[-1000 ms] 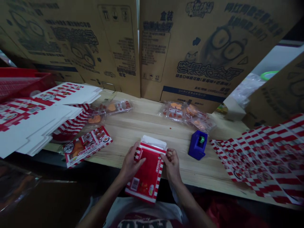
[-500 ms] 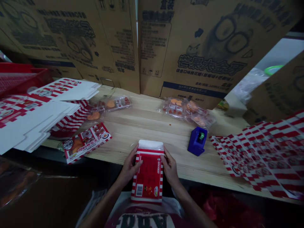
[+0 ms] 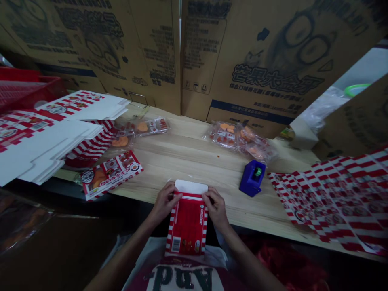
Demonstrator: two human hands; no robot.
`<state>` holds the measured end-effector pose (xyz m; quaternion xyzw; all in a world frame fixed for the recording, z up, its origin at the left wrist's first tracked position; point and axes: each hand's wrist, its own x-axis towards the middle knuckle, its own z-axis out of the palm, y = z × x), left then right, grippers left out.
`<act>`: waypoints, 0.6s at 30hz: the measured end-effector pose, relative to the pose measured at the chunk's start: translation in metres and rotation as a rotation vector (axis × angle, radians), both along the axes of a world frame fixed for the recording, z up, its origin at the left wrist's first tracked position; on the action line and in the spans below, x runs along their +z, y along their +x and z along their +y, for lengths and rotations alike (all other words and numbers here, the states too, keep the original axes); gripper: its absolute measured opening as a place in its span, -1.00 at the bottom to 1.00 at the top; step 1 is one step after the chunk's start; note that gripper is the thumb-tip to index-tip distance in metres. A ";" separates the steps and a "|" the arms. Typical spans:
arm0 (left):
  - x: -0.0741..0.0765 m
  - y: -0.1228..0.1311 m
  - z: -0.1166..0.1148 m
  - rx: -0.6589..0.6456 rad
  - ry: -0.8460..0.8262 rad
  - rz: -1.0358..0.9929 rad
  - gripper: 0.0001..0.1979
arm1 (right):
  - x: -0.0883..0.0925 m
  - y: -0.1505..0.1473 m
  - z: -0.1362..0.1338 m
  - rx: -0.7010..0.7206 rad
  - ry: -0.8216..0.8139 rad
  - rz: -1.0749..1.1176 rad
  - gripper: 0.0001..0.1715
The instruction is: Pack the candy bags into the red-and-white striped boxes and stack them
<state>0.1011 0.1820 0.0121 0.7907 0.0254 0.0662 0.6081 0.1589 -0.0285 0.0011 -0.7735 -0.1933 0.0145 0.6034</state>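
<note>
Between the left hand (image 3: 165,202) and right hand (image 3: 216,208), a red-striped carton (image 3: 188,224) is held, each hand gripping an upper corner, its white end flap (image 3: 191,186) sticking out beyond them. Thin card like that feels light and stiff but creases easily, so its sides give the safest hold. Beyond the right hand, clear snack packets (image 3: 239,139) lie on the wooden surface (image 3: 184,161).

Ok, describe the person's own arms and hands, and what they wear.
The left hand and right hand are bare, ungloved, and the forearms show no sleeves or watch. The dark red top carries a white panel printed "And" in dark letters, with white fabric beside it.
</note>
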 end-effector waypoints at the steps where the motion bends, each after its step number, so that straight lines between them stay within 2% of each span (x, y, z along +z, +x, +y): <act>1: 0.001 0.001 0.000 0.013 -0.024 -0.008 -0.75 | -0.001 0.001 0.002 -0.038 0.033 0.033 -0.77; 3: 0.002 0.003 -0.002 0.046 -0.082 -0.001 -0.75 | -0.002 0.002 0.006 -0.112 0.122 0.131 -0.86; 4: 0.001 0.003 -0.002 0.071 -0.112 0.009 -0.78 | -0.002 0.003 0.008 -0.131 0.160 0.179 -0.79; 6: -0.001 0.004 -0.003 0.112 -0.172 0.028 -0.84 | -0.002 0.006 0.009 -0.081 0.184 0.239 -0.67; 7: -0.002 0.004 -0.002 0.118 -0.185 0.032 -0.79 | -0.001 0.007 0.008 -0.025 0.172 0.247 -0.70; 10: -0.002 0.004 0.004 0.036 -0.095 0.011 -0.66 | 0.002 0.011 0.003 0.109 0.134 0.200 -0.81; 13: 0.005 0.004 0.011 -0.084 0.055 -0.049 -0.77 | 0.006 0.012 -0.002 0.125 0.101 0.140 -0.74; 16: 0.015 0.003 0.012 -0.096 0.098 -0.065 -0.78 | 0.010 0.014 -0.004 0.165 0.056 0.186 -0.63; 18: 0.021 0.003 0.011 -0.096 0.105 -0.044 -0.74 | 0.014 0.016 -0.004 0.211 0.015 0.234 -0.68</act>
